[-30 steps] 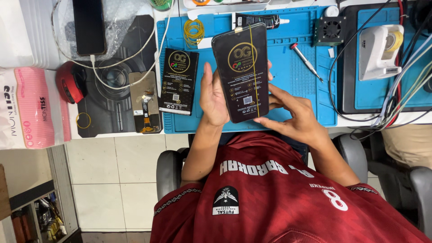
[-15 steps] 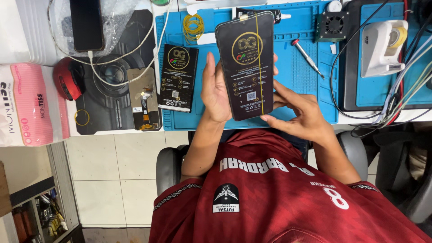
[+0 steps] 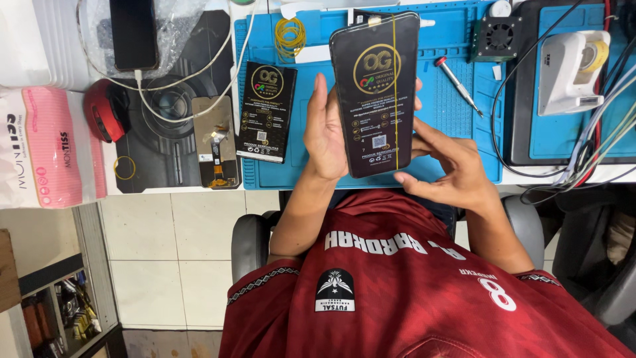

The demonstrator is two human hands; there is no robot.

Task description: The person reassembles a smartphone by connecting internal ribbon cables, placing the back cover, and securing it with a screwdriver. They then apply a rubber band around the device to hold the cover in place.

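Observation:
My left hand [image 3: 324,132] grips the left edge of a black phone screen panel [image 3: 374,93], which has a gold round logo and a thin yellow line on its film. The panel is held upright above the blue work mat [image 3: 457,126]. At the panel's lower right corner my right hand [image 3: 454,166] has its thumb on the right edge and a fingertip under the bottom edge. A second black panel with the same gold logo [image 3: 267,111] lies flat on the mat to the left.
A bare display part with a flex cable [image 3: 215,140] lies on a dark mat. Around it are a charging phone [image 3: 134,33], a red round object [image 3: 106,109], a pink tissue pack [image 3: 46,146], yellow rubber bands [image 3: 289,30], a screwdriver [image 3: 457,76], a small fan [image 3: 500,33] and a white device [image 3: 570,63] with cables.
The panel has come closer to the camera and stands straighter. My right hand has slid down to its lower right corner.

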